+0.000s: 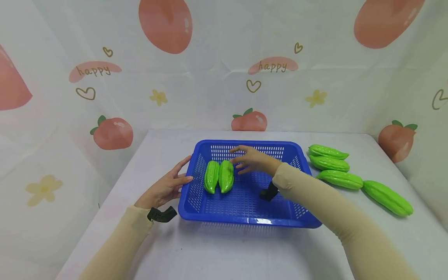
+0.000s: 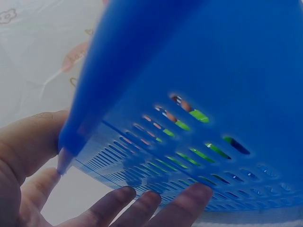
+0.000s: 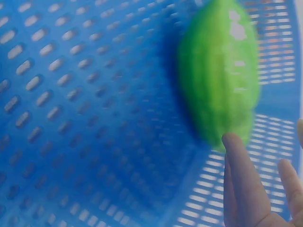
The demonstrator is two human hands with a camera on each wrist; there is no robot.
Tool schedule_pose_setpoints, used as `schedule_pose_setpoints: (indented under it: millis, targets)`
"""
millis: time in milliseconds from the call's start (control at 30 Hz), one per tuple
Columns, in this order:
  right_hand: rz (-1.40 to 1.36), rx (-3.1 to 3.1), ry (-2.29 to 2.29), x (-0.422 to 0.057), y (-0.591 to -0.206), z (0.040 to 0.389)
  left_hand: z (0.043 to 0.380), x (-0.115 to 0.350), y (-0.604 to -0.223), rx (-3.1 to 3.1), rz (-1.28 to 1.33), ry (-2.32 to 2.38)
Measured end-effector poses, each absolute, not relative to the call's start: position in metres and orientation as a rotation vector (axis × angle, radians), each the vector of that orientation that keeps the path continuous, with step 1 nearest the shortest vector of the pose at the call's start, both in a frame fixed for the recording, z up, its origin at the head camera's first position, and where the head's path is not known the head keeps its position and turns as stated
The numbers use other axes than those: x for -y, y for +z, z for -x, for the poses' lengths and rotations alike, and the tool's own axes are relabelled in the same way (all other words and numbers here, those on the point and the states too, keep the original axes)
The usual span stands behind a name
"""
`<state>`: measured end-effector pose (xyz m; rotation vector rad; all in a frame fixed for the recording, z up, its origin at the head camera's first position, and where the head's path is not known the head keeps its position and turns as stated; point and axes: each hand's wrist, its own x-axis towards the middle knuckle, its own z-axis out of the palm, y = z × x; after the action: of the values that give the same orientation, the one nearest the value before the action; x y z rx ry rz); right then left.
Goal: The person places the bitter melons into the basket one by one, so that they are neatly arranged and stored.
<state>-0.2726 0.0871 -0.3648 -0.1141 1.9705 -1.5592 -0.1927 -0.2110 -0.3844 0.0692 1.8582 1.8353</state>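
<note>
Backdrop (image 1: pixel 210 89): white cloth behind the table and along both sides, printed with red fruits (image 1: pixel 113 133), yellow flowers (image 1: pixel 44 189), outlined hearts (image 1: pixel 253 86) and pink strips (image 1: pixel 273 65) lettered "happy".
White table (image 1: pixel 224 252): flat, carrying the basket near its middle and loose gourds on the right.
Blue plastic basket (image 1: pixel 224 220): rectangular, with slotted walls and a perforated floor; it stands upright and holds two gourds near its left end.
Right sleeve (image 1: pixel 322 202): cream, close-fitting, crossing over the basket's right side.
Left sleeve (image 1: pixel 119 241): same cream cloth, on the table's left.
Left hand (image 1: pixel 166 186): holds the basket's left rim, thumb at the rim, the lower fingers spread along the outer wall.
Right hand (image 1: pixel 253 158): fingers apart and grasping nothing, above the basket's inside, just beside the right-hand gourd; whether a fingertip touches it, I cannot tell.
Table gourds: four, green, glossy and ridged, right of the basket; the far gourd (image 1: pixel 329 152), second gourd (image 1: pixel 330 163) and third gourd (image 1: pixel 341 179) lie in a row, and the rightmost gourd (image 1: pixel 388 197) slants off from the third one's end.
Basket gourds: left-hand gourd (image 1: pixel 211 177) and right-hand gourd (image 1: pixel 226 177), side by side, tapered tips toward the person.
Black wrist pieces: one at the left wrist (image 1: pixel 162 214), another under the right (image 1: pixel 269 192).
</note>
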Motion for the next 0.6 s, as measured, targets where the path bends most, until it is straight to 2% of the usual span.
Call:
schedule_pose_setpoints:
  millis: [267, 600]
  targets:
    - [0.310, -1.935, -1.633, -0.114, -0.324, 0.260, 0.193, 0.211, -0.384, -1.854, -0.065, 1.833]
    - [0.442, -1.970, -1.697, -0.184, -0.281, 0.243, 0.193, 0.211, -0.384, -1.850, -0.065, 1.835]
